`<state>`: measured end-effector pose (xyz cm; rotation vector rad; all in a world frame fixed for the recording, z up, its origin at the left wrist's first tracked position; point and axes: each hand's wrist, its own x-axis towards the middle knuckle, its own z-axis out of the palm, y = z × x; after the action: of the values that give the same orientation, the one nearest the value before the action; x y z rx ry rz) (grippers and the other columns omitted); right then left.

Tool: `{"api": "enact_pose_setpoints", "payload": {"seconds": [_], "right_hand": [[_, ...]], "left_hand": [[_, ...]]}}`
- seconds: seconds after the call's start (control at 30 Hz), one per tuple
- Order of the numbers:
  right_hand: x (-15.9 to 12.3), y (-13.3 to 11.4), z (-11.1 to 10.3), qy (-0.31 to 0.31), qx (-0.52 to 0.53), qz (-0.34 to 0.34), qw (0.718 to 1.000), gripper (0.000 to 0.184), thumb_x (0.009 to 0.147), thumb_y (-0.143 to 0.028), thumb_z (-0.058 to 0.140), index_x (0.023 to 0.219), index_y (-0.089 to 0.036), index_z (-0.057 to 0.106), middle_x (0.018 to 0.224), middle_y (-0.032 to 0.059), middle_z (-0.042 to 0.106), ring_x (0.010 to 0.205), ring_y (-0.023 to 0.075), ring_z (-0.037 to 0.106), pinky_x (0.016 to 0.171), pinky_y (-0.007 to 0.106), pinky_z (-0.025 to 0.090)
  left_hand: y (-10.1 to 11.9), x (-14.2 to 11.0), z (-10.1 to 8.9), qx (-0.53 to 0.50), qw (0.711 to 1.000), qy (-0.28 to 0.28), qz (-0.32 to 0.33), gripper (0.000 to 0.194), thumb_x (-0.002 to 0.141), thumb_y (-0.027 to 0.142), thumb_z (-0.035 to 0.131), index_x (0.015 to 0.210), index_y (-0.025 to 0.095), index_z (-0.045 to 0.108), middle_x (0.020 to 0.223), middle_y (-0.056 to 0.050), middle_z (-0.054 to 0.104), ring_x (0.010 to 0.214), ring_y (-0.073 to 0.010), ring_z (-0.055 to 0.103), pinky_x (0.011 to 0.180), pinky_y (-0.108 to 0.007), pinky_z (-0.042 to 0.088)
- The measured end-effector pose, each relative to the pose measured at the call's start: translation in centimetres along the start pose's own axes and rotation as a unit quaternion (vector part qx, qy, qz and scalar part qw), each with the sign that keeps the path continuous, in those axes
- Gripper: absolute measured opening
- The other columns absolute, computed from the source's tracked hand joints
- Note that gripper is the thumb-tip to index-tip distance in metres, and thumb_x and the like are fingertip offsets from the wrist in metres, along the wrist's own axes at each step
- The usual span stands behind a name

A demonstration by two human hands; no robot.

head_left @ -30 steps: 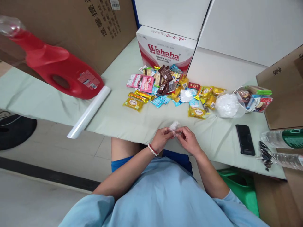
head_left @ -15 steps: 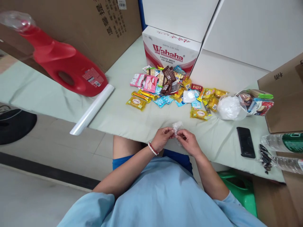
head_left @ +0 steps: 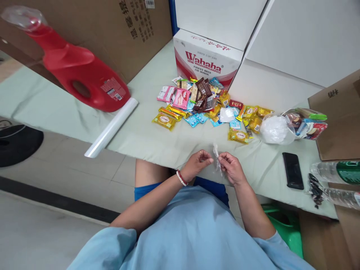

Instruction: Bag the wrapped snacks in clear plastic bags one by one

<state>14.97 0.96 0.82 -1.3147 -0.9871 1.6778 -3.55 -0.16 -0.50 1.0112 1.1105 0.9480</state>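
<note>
Between the thumb and fingers of my right hand (head_left: 232,168) is a thin, twisted piece of clear plastic wrap (head_left: 216,150), pinched near its middle, with ends sticking out above and below. My left hand (head_left: 197,164), with a beaded bracelet at the wrist, is just to the left of it, fingers loosely curled, thumb apart and nothing seen in them. Both hands are over the table's front edge. Beyond them lies a pile of wrapped snacks (head_left: 202,98), with a yellow packet (head_left: 237,135) closest to my right hand.
Left on the green-clothed table (head_left: 146,144) are a red jug (head_left: 81,75) and a white roll (head_left: 111,128). To the right are a clear bowl holding white plastic (head_left: 277,129), a phone (head_left: 293,170) and bottles (head_left: 347,171). A Wahaha box (head_left: 206,60) stands behind the snacks.
My left hand has let go of the plastic wrap and drawn slightly apart from it. My right hand keeps hold and has moved a little right; the wrap now looks longer and thinner.
</note>
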Motion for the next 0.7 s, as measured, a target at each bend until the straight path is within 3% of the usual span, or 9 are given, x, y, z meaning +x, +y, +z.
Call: {"api": "enact_pose_setpoints", "payload": {"seconds": [0.07,0.17,0.23,0.33,0.4,0.5,0.6,0.7], "right_hand": [[0.1,0.2,0.2,0.015,0.008,0.0,1.0,0.04,0.071,-0.053,0.086,0.08,-0.021,0.064,0.062,-0.0052,0.05,0.053,0.0088,0.038,0.046,0.022,0.029],[0.1,0.4,0.4,0.019,0.004,-0.016,1.0,0.04,0.076,-0.057,0.081,0.085,-0.022,0.063,0.066,-0.0043,0.052,0.056,0.0105,0.042,0.048,0.022,0.034],[0.0,0.5,0.2,0.002,-0.042,-0.044,0.998,0.04,0.077,-0.055,0.081,0.093,-0.023,0.064,0.078,-0.0012,0.06,0.068,0.0131,0.051,0.057,0.024,0.043],[-0.2,0.5,-0.4,-0.03,-0.136,-0.072,0.988,0.04,0.072,-0.048,0.086,0.095,-0.022,0.066,0.087,0.0008,0.065,0.08,0.0155,0.056,0.069,0.027,0.048],[-0.3,0.6,-0.9,-0.021,-0.155,-0.064,0.986,0.035,0.073,-0.048,0.085,0.086,-0.021,0.065,0.077,-0.001,0.061,0.072,0.0142,0.053,0.066,0.026,0.045],[-0.3,0.7,-1.9,0.042,-0.102,-0.037,0.993,0.036,0.072,-0.05,0.083,0.081,-0.021,0.063,0.07,-0.0025,0.056,0.063,0.0127,0.046,0.057,0.025,0.04],[-0.3,0.6,-2.7,0.082,-0.033,-0.009,0.996,0.037,0.066,-0.046,0.084,0.082,-0.023,0.061,0.073,-0.0025,0.055,0.064,0.013,0.046,0.053,0.024,0.038],[-0.4,0.5,-3.1,0.085,-0.001,-0.002,0.996,0.034,0.066,-0.043,0.083,0.081,-0.023,0.059,0.071,-0.0031,0.052,0.063,0.013,0.046,0.052,0.023,0.037]], "left_hand": [[0.1,-0.3,0.5,0.061,0.998,-0.017,0.03,0.044,0.068,0.046,0.087,0.095,0.019,0.066,0.097,-0.004,0.07,0.089,-0.018,0.062,0.078,-0.029,0.048],[-0.3,-0.4,1.0,0.101,0.994,-0.029,0.031,0.024,0.078,0.037,0.078,0.086,0.019,0.065,0.085,-0.002,0.067,0.08,-0.0159,0.06,0.074,-0.029,0.046],[-0.7,-0.3,1.2,0.094,0.995,-0.019,0.021,0.018,0.085,0.035,0.068,0.081,0.019,0.063,0.076,0.0,0.064,0.071,-0.0142,0.056,0.069,-0.028,0.044],[-0.9,-0.1,1.1,0.073,0.997,0.004,0.028,0.019,0.084,0.036,0.069,0.083,0.019,0.062,0.077,0.001,0.063,0.071,-0.0135,0.055,0.069,-0.027,0.043],[-0.8,0.1,0.8,0.034,0.999,0.017,0.025,0.022,0.082,0.038,0.071,0.083,0.019,0.061,0.077,0.0,0.064,0.072,-0.0136,0.056,0.07,-0.027,0.044],[-0.7,0.4,0.0,-0.068,0.995,0.068,-0.02,0.027,0.077,0.039,0.075,0.081,0.019,0.058,0.078,-0.001,0.066,0.075,-0.0139,0.06,0.072,-0.027,0.047],[-0.6,0.5,-0.9,-0.186,0.973,0.115,-0.078,0.03,0.07,0.033,0.077,0.077,0.019,0.052,0.092,-0.005,0.07,0.087,-0.0155,0.065,0.077,-0.028,0.051],[-0.3,0.2,-1.2,-0.224,0.964,0.113,-0.088,0.031,0.067,0.026,0.075,0.08,0.019,0.049,0.112,-0.008,0.068,0.106,-0.02,0.066,0.083,-0.031,0.053]]}}
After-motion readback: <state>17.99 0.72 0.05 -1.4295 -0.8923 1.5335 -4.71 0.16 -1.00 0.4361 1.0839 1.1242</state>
